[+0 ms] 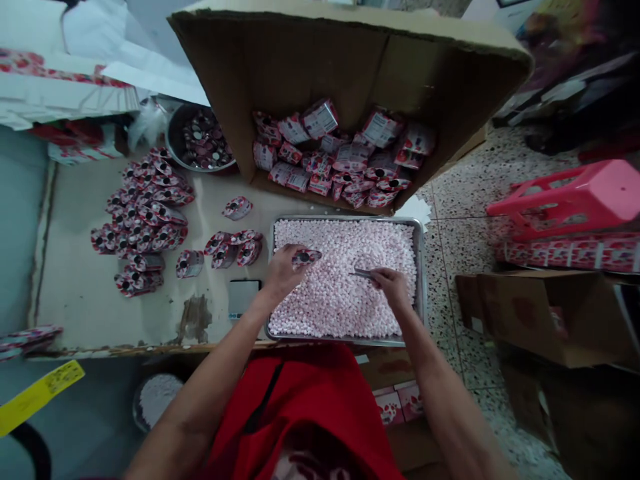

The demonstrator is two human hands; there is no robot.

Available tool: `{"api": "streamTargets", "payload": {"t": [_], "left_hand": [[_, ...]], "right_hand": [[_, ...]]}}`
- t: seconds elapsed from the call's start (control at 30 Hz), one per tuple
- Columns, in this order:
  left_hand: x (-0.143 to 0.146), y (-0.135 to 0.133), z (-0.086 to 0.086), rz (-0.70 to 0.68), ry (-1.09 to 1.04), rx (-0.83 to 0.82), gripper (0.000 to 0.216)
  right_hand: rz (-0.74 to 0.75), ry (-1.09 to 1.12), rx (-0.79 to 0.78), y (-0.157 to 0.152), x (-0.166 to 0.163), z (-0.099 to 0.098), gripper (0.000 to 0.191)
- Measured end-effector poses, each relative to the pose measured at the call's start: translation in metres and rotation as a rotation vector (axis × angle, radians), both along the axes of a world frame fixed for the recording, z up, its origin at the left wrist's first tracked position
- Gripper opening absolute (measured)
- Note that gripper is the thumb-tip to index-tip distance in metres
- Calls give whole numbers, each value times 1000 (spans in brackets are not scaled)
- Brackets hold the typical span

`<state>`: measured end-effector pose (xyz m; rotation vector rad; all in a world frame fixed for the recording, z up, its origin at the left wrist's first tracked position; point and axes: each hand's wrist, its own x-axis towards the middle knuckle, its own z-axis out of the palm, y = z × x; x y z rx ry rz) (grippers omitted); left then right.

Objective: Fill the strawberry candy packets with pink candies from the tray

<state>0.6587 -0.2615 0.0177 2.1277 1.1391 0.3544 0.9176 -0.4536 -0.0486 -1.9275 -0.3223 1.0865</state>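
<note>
Two hands work over a tray point(419, 267) of pink pellets point(350, 267) on a counter point(85, 293).
A big cardboard box point(280, 67) lies tipped on its side at the far edge, boxed packets point(345, 160) heaped inside; nearer, the metal tray is full of pellets; a loose pile point(145, 213) of like packets lies to the left, a metal bowl point(173, 133) beyond it; the left hand point(281, 270) is over the tray's left part, fingers pinching one small red packet point(306, 257) just above the pellets; the right hand point(393, 285) has fingers pressed together on a thin metal tool point(363, 273), its tip pointing left toward that packet.
</note>
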Motion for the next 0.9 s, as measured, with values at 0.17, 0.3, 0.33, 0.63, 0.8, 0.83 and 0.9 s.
{"api": "streamTargets", "payload": {"t": [0.17,0.3,0.33,0.63,0.8,0.83,0.9], "left_hand": [[13,0,13,-147,92,52,32],[24,-5,9,-204,117,62,29],[24,-7,7,-211,118,67,29],[16,-13,12,-207,119,63,27],[5,-10,18,-48,50,6,26],[-2,-4,18,6,16,-7,27],[-21,17,21,131,-37,-29,30]], "right_hand": [[-10,157,53,-23,28,53,44],[70,188,74,-6,32,90,43],[100,168,89,3,29,97,41],[661,-764,140,78,-42,175,17],[767,-888,201,79,-69,195,24],[691,-838,220,69,-59,190,24],[458,-702,183,34,-25,168,27]]}}
